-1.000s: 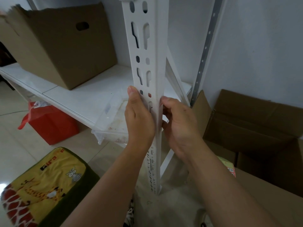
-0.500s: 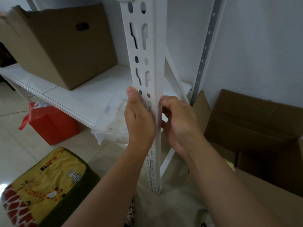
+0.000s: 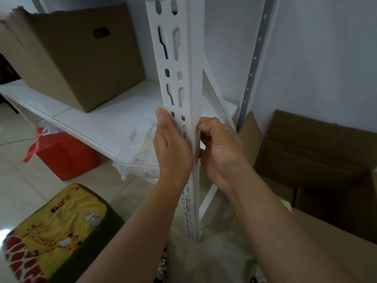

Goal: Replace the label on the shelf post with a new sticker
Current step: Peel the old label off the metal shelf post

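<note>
A white slotted metal shelf post [image 3: 179, 64] runs upright through the centre of the frame, its long axis vertical from top edge to floor. The left hand [image 3: 171, 148] lies flat against its slotted face, fingers straight. The right hand [image 3: 220, 148] curls at the post's right edge, fingertips pinching a small sticker with red marks [image 3: 199, 120], mostly hidden there.
</note>
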`<move>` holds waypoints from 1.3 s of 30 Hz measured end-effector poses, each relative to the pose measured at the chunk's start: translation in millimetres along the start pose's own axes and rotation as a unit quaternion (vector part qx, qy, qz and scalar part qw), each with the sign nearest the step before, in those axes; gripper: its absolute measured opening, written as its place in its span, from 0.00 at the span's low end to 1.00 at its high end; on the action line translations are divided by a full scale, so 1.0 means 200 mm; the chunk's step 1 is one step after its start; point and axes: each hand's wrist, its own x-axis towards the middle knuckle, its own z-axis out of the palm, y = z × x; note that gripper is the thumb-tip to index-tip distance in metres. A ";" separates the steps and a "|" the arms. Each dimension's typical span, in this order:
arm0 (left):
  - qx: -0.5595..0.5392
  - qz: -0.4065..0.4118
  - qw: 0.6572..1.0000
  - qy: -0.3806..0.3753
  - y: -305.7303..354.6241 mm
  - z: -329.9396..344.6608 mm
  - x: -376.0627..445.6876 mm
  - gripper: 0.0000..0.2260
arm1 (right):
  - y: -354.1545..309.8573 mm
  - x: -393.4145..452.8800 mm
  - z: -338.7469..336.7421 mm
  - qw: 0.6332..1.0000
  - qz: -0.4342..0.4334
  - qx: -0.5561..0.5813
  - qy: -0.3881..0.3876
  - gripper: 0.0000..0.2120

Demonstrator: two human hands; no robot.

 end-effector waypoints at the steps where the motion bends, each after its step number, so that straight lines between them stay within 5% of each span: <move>1: 0.002 0.000 1.000 0.001 0.00 0.00 0.00 0.24 | 0.00 0.00 0.00 1.000 0.001 0.003 -0.003 0.13; 15: 0.009 0.017 1.000 0.003 -0.01 0.00 0.01 0.26 | -0.03 0.02 0.00 0.989 0.079 0.119 -0.042 0.12; 21: 0.010 0.015 1.000 0.007 -0.01 0.00 0.00 0.25 | 0.05 0.03 0.01 0.996 0.069 0.061 0.003 0.18; 25: 0.023 0.012 1.000 -0.002 -0.01 -0.01 0.01 0.25 | 0.02 -0.02 -0.02 0.992 0.056 0.098 -0.060 0.19; 29: 0.032 -0.002 0.999 -0.004 0.00 -0.02 0.00 0.26 | 0.06 -0.06 -0.05 0.993 -0.074 -0.063 0.064 0.11; 32: 0.025 -0.012 1.000 -0.006 0.01 -0.02 0.00 0.27 | 0.07 -0.08 -0.04 0.934 -0.212 -0.265 0.112 0.04; 39: 0.017 -0.003 1.000 -0.008 0.02 -0.01 0.00 0.28 | 0.07 -0.08 0.02 0.912 -0.206 -0.337 0.110 0.09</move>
